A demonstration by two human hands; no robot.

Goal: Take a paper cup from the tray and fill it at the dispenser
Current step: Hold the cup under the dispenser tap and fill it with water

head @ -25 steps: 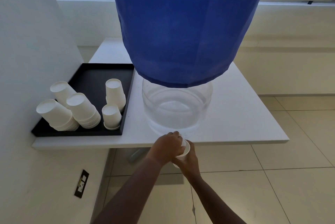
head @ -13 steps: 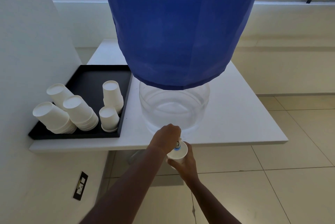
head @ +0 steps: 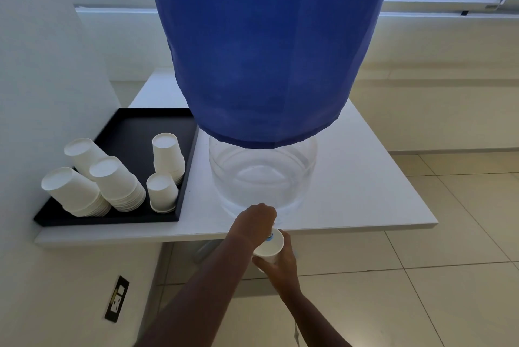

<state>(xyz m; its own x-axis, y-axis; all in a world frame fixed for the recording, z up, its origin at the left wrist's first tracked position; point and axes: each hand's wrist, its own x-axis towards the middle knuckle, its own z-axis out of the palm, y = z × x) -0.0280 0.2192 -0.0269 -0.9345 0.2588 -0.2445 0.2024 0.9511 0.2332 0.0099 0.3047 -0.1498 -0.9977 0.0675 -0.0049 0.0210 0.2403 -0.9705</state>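
Paper cup (head: 268, 247) wrapped by right hand's (head: 280, 265) fingers (head: 262, 263).

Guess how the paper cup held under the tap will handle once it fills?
Paper cup looks thin-walled, so the right hand squeezing could likely buckle it. It is held beyond the table edge, unsupported, so it probably gets heavier and spill-prone.

Dispenser (head: 264, 172) top cut off by upper frame edge. Tap (head: 270, 236) mostly hidden under left hand (head: 254, 223). Paper cup (head: 269, 245) contents not discernible. Both forearms cropped at bottom.
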